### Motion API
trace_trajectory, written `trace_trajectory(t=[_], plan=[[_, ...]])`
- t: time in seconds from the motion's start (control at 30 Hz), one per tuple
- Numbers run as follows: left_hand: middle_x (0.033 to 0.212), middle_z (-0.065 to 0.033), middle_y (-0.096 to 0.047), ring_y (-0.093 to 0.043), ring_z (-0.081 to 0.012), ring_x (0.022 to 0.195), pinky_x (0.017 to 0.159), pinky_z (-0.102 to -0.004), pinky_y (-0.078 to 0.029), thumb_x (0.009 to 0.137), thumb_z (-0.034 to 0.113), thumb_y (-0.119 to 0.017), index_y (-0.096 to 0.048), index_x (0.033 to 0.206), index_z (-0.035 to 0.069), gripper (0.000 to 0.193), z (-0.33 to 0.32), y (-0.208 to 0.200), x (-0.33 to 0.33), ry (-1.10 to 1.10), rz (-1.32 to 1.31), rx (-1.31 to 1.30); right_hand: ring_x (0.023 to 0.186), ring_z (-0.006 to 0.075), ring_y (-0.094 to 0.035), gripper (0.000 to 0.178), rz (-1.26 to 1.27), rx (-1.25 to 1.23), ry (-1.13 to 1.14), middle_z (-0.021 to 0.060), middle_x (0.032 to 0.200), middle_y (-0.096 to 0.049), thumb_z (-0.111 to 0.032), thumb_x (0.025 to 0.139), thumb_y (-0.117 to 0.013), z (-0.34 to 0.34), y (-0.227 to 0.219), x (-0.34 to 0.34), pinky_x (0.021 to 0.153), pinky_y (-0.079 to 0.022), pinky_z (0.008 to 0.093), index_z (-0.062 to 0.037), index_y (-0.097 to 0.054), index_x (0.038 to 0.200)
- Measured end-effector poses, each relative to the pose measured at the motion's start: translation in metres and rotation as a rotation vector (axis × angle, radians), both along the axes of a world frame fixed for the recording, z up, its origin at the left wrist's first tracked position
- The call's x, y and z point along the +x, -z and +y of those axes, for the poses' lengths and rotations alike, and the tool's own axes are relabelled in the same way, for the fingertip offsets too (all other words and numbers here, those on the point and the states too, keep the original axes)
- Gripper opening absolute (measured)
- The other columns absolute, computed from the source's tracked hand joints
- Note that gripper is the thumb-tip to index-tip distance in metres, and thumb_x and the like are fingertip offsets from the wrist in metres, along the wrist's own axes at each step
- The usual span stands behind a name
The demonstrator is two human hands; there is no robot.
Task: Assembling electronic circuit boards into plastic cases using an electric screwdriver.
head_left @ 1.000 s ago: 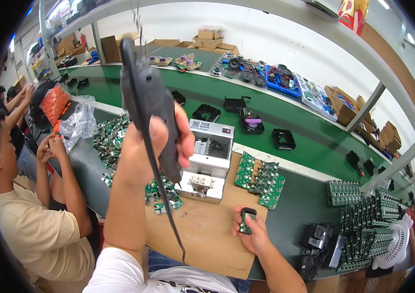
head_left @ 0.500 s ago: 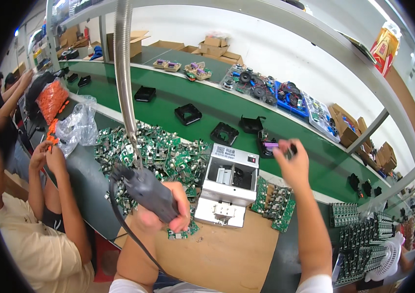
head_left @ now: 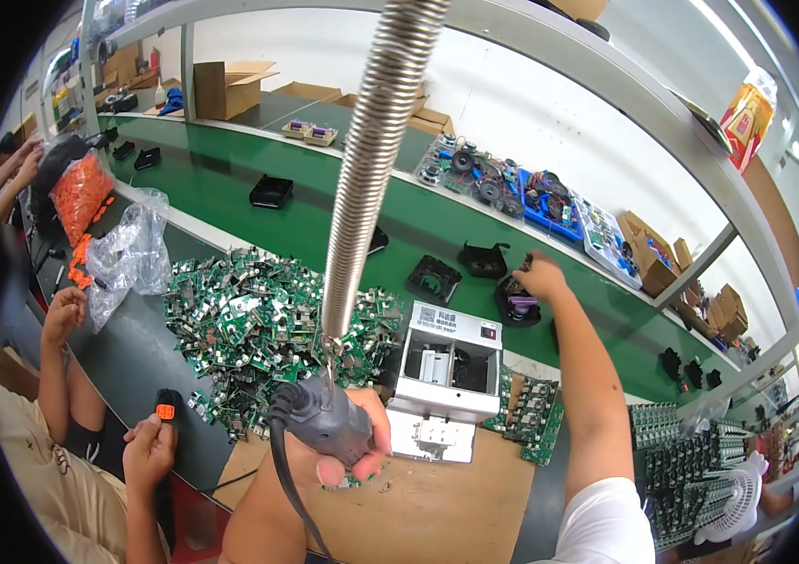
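Note:
My left hand (head_left: 362, 446) is wrapped around a dark grey electric screwdriver (head_left: 324, 414), which hangs from a metal coil spring (head_left: 371, 160). The tool tilts over the front of the work surface; its tip is out of sight. My right hand (head_left: 540, 277) reaches out to the green belt, fingers closed at the upper edge of a black plastic housing (head_left: 519, 310) with a purple cylindrical cell inside. Whether a small part is between those fingers is hidden. Between my arms stands a silver screw feeder machine (head_left: 451, 352).
A heap of green circuit boards (head_left: 258, 320) lies left of the feeder, with more boards (head_left: 536, 414) on its right. Black housings (head_left: 434, 277) sit along the green belt (head_left: 324, 211). At left, a co-worker's hand (head_left: 150, 446) holds a dark piece with an orange label.
My right hand has moved farther out, from beside the housing onto it. The screwdriver has shifted right and lower in the picture. The view has tilted slightly, and the co-worker's hands have moved apart.

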State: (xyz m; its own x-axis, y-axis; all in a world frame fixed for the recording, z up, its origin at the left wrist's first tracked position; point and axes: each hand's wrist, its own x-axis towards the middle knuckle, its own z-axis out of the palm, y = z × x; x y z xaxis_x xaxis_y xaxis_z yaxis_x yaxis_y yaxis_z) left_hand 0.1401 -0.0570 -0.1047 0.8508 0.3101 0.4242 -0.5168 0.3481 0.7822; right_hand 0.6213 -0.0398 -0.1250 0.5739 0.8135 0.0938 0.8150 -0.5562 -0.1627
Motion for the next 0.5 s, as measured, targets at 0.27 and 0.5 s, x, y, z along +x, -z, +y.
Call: trace_trajectory(t=[0.27,0.5], plan=[[0.061,-0.0058,-0.056,-0.057,-0.0167,0.055,0.053,-0.0327,-0.051,0.065,0.067,-0.073,-0.052,0.089,-0.002,0.075,-0.018,-0.011,0.005,-0.067,0.045,0.008,0.090,0.0408,-0.061,0.023,-0.019,0.121,-0.113,0.0231,0.090,-0.064,-0.015,0.072,-0.063,-0.060,-0.012,-0.022,0.080,-0.049,0.0449,-0.0025,-0.059,0.091],[0.056,-0.0028,-0.053,-0.053,-0.0126,0.046,0.046,-0.0271,-0.047,0.062,0.080,-0.061,-0.051,0.088,-0.001,0.086,-0.038,-0.015,0.009,-0.357,0.028,0.087,0.065,0.0262,-0.060,0.023,0.264,0.835,-0.077,0.0112,0.071,-0.060,-0.025,0.085,-0.066,-0.115,-0.024,-0.113,0.060,-0.048,0.0344,-0.0053,-0.053,0.084]])
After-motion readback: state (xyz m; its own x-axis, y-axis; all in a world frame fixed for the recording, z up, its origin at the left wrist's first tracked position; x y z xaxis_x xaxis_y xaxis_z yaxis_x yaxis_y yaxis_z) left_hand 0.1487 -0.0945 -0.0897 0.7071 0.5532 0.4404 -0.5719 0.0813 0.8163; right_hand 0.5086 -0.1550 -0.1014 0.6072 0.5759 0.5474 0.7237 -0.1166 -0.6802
